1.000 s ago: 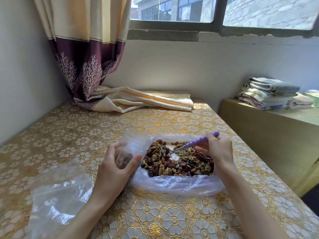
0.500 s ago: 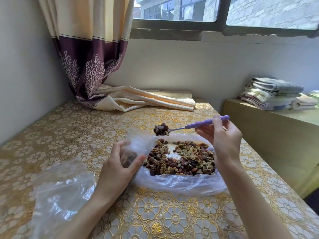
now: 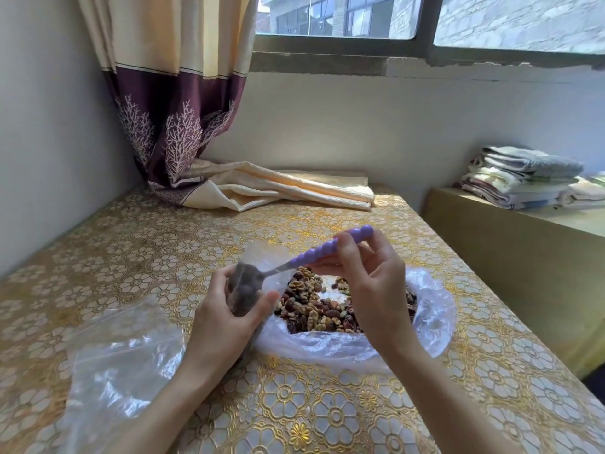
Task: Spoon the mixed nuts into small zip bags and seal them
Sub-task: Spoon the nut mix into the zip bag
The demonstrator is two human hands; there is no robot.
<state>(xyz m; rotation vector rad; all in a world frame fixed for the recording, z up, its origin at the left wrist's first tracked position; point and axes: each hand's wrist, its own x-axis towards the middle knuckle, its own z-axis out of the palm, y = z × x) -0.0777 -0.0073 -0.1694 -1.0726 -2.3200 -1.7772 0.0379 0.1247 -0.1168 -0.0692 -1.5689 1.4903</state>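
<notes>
One small zip bag part-filled, unsealed, gripped by left hand; right hand pinches purple spoon, bowl inside. Mixed nuts pile largely left; spare bags near left unfilled.

Glossy clear plastic zip bag, ridged matt purple plastic spoon handle, shiny embossed tablecloth.

no text, label, brand, number or sign can be read anywhere here.
</notes>
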